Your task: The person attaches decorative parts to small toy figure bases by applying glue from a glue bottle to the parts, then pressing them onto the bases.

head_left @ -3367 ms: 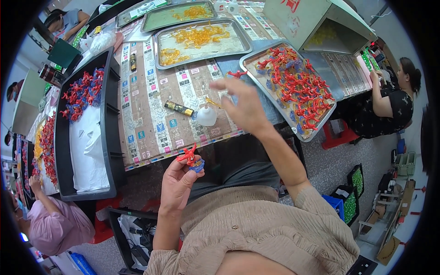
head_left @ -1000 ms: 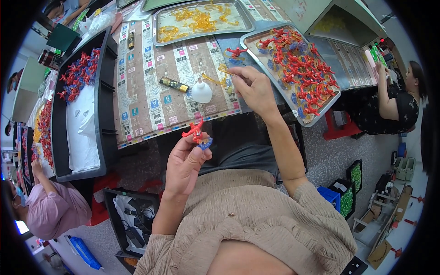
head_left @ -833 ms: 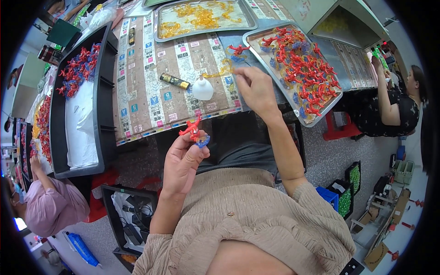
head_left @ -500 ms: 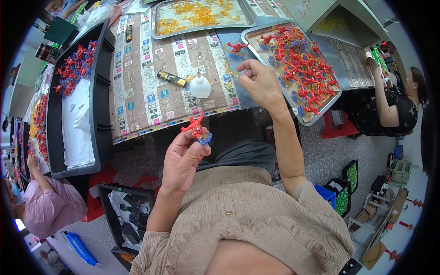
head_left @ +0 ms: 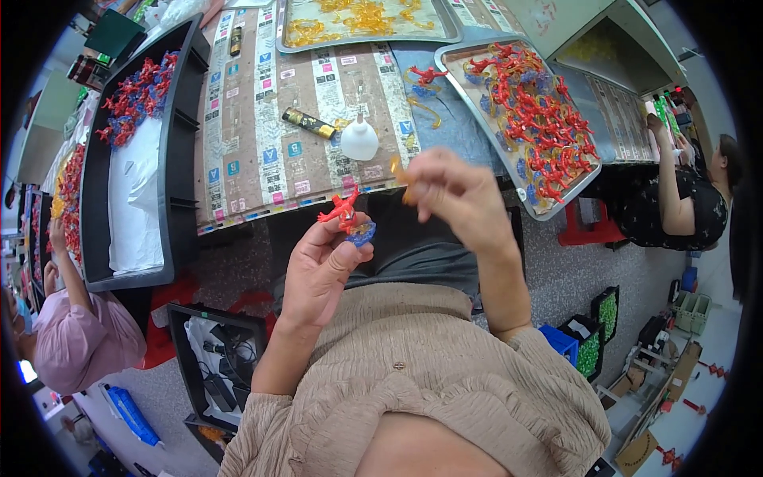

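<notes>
My left hand [head_left: 316, 280] pinches a small red toy figure [head_left: 342, 211] with a translucent blue base [head_left: 362, 234], held upright in front of the table edge. To its right, my right hand [head_left: 467, 205] is raised and smeared by motion, with a curved translucent orange piece [head_left: 397, 170] between its fingers. A white squeeze bottle [head_left: 359, 143] stands just beyond, with a black-and-gold tube [head_left: 308, 123] lying beside it. Farther right, another red figure [head_left: 427, 75] and a curved yellow piece [head_left: 427, 113] lie on a blue surface.
A metal tray [head_left: 482, 121] full of red, blue and yellow figures sits at right. Yellow pieces fill a far tray [head_left: 433, 30]. At left is a black bin [head_left: 180, 175] with figures and white sheeting. Co-workers sit at right [head_left: 670, 187] and left [head_left: 83, 334].
My right hand has come back from beside the right tray toward my left hand, bringing the orange piece. My left hand still holds the figure in nearly the same place.
</notes>
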{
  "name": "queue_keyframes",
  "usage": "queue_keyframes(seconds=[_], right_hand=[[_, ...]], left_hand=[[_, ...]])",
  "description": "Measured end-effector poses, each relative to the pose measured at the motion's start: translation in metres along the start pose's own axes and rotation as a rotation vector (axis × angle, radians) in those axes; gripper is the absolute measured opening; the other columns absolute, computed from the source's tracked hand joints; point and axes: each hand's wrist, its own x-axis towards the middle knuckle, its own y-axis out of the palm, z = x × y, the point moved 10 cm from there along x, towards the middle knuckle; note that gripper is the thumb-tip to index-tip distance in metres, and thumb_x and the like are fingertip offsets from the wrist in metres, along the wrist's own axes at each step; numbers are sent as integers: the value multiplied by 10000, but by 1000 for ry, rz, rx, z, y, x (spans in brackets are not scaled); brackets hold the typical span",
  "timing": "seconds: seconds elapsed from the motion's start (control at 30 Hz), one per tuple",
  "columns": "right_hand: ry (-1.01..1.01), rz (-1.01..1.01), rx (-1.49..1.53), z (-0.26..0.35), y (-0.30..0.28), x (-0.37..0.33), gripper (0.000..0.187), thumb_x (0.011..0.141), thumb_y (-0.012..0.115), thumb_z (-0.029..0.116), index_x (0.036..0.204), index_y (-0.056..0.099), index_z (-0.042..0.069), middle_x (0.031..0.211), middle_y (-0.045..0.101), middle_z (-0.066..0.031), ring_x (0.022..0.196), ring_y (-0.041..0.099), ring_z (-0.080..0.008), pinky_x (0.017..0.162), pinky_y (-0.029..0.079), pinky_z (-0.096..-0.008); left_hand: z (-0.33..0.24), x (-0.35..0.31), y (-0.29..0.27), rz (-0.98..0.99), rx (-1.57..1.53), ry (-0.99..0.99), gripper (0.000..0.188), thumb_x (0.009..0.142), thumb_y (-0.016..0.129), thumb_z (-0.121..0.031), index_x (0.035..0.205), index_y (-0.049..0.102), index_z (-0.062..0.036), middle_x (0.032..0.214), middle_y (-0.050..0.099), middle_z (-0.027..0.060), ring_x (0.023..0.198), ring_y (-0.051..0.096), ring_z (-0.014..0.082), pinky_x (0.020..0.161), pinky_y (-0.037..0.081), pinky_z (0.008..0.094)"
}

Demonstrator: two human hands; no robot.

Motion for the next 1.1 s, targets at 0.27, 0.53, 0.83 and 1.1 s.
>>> queue_keyframes(seconds=[0.27, 0.53, 0.83, 1.1], right_hand=[[-109, -99, -156, -8, 12, -33, 167, 830, 689, 51, 995, 694, 22, 883, 617, -63, 734, 572, -100, 610, 453, -216], [-158, -77, -242, -3, 13, -37, 189, 790, 709, 19, 978, 701, 26, 865, 620, -62, 748, 591, -133, 624, 468, -233], [-221, -75, -451, 13, 14, -41, 189, 776, 716, 24, 964, 712, 42, 853, 617, -67, 794, 612, -157, 675, 491, -256], [-203, -41, -477, 8, 17, -42, 194, 761, 726, 22, 954, 715, 41, 842, 625, -71, 790, 616, -163, 673, 491, -262]], left_hand=[[8, 0, 8, 52, 84, -19, 379, 842, 691, -60, 1193, 566, 5, 1185, 585, 79, 992, 602, 142, 864, 516, 288], [9, -1, 14, 55, 141, -35, 336, 829, 689, -14, 1152, 600, 3, 1110, 546, 44, 1022, 580, 141, 891, 499, 274], [10, -1, 16, 65, 152, -55, 342, 813, 693, 11, 1144, 606, 17, 1074, 526, 33, 1020, 570, 131, 910, 483, 263], [14, -1, 15, 74, 138, -40, 329, 807, 698, 15, 1125, 612, 18, 1087, 530, 36, 1013, 582, 137, 913, 487, 258]])
